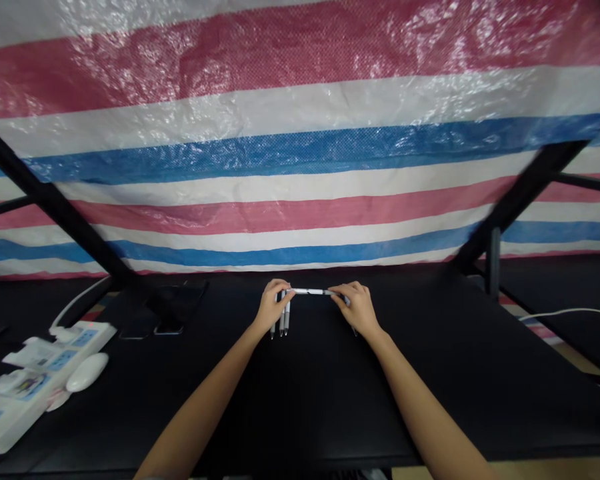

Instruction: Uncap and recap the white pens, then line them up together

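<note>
Bare forearms (200, 413) reach over the black surface (330, 400); left hand (273, 307) and right hand (357, 308) hold a white pen (310, 291) by its ends, three pens (283, 320) under the left.

Your black desk (405, 400) runs across the lower part of the frame. At lower left sits a white power strip (45, 383) with plugged-in adapters, and a white computer mouse (87, 372) rests just beside it. Two dark phones (173, 310) lie flat above the strip, left of centre. Silver-and-white pens (283, 317) lie side by side at centre, tips toward you.
</note>
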Demonstrator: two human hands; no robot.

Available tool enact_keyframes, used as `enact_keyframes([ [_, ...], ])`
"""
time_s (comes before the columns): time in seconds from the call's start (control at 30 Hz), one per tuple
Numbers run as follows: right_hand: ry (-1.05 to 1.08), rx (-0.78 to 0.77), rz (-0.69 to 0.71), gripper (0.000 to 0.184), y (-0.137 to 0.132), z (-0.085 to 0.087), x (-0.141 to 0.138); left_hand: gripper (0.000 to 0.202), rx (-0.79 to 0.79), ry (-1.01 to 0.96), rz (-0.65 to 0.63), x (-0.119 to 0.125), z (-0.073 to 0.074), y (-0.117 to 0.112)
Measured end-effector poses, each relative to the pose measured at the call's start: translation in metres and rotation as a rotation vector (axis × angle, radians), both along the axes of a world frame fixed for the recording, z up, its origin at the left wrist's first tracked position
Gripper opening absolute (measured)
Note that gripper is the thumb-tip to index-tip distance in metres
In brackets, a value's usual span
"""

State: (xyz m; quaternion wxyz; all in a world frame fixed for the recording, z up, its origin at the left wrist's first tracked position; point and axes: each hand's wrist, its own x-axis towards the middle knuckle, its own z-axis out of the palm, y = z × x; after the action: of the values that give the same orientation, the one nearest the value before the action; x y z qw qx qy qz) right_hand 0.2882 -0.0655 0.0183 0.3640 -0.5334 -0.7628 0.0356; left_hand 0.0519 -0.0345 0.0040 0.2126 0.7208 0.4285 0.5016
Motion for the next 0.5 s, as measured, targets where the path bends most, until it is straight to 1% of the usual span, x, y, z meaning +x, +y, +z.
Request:
enact_keyframes([
  [0.2, -0.016, 0.004, 0.026, 0.016, -0.0017, 0.0022, -0.0017, 0.039, -0.027, 0.063, -0.006, -0.001, 0.0011, -0.0005],
  [0.5, 0.001, 0.02, 0.051, 0.012, -0.0031, 0.0043, -0.0028, 0.055, -0.105, -0.007, 0.002, -0.0015, 0.0015, 0.0006],
])
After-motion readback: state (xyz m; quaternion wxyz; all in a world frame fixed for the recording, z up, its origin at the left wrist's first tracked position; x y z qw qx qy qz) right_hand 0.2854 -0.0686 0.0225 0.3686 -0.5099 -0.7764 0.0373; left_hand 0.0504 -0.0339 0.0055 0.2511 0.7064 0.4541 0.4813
